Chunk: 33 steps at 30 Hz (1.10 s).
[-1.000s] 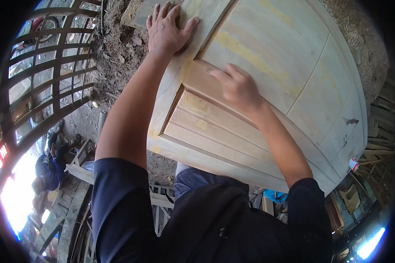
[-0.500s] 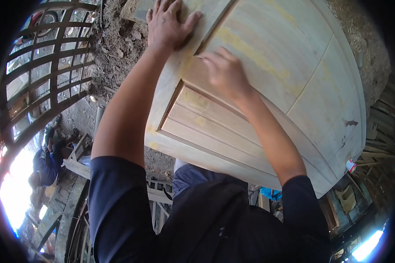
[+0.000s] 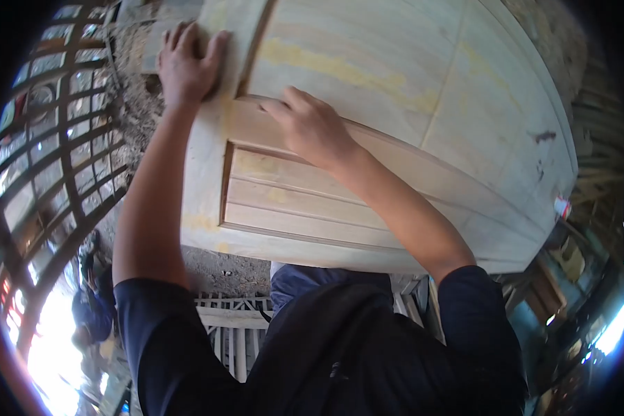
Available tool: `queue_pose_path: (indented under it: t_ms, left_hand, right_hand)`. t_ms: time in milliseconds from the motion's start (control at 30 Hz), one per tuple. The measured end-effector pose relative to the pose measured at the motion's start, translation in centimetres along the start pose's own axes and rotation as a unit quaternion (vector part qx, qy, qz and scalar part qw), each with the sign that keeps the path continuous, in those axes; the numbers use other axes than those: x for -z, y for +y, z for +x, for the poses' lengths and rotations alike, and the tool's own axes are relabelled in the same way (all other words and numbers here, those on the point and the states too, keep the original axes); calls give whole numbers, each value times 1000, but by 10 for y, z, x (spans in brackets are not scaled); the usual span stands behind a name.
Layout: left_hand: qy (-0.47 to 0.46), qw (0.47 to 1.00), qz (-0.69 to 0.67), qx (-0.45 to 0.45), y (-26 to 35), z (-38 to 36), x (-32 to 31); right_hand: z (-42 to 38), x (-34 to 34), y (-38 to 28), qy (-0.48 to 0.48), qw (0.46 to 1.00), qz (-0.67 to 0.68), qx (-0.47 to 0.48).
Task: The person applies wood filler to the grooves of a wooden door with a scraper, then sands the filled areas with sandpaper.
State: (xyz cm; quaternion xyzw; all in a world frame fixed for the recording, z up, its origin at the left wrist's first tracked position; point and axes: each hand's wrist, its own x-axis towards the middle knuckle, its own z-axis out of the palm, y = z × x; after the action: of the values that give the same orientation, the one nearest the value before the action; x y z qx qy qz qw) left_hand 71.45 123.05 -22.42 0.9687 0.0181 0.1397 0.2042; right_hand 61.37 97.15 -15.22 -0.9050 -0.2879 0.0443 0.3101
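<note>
A pale wooden panel with recessed sections, grooves and yellowish patches lies across the middle of the view. My left hand rests on its upper left edge, fingers apart and holding nothing. Over the moulding between two recessed sections is my right hand, its fingers closed in a pinch near the corner of the upper recess. What those fingers hold, if anything, is too small to make out.
A wooden lattice stands at the left, with a person beyond it at the lower left. A small red and white container is at the panel's right edge. Slatted wood lies below.
The view has turned, so the panel and both arms appear shifted left. My right hand remains at the moulding near the recess corner, less blurred, and my left hand still rests at the edge.
</note>
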Motion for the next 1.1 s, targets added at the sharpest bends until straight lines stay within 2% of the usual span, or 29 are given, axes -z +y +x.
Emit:
queue_pose_path:
  t_ms: [67,167,233,300,367,400,500,567,633,733,767,800,867,967,1033,1100]
  left_hand:
    - [0,1000,-8,0,-1,0,-1]
    - [-13,1000,-12,3,-4,1,-4]
    - [-17,1000,-15,6,-2,1,-1]
    - [-16,1000,3,1,-4,-1,0]
    - [-20,1000,9,-2,-1,3,4]
    - [-8,1000,8,-9,-1,2,4]
    - [-5,999,29,-23,-7,3,-3]
    - [-15,1000,12,-19,-11,3,-2]
    - [-19,999,17,-25,-3,7,3]
    - [-30,999,31,-28,-1,2,8]
    - [-28,999,35,-26,-1,5,7]
    - [-26,999,39,-28,-2,3,5]
    - [-4,999,32,-25,-8,2,1]
    - [-4,999,27,-34,-5,3,2]
    - [-4,1000,2,-12,1,4,0]
    - [-34,999,-32,21,11,2,12]
  right_hand:
    - [-78,40,34,16,997,-52,-58]
    - [-217,135,93,-19,974,-146,-170]
    - [-284,171,124,-21,954,-152,-258]
    - [-245,136,105,14,973,-139,-185]
    - [-165,77,75,66,991,-88,-75]
    - [-129,62,62,42,995,-83,-36]
    - [-132,75,70,59,994,-91,-27]
    - [-201,120,102,52,989,-110,-79]
    - [-269,164,128,12,975,-129,-180]
    - [-239,132,107,60,978,-69,-185]
    - [-207,115,93,64,984,-3,-168]
    - [-190,112,91,67,984,0,-165]
    - [-171,107,90,26,994,10,-102]
    - [-243,154,123,6,986,-57,-158]
    - [-253,163,121,8,984,-88,-153]
    - [-231,137,111,16,985,-97,-140]
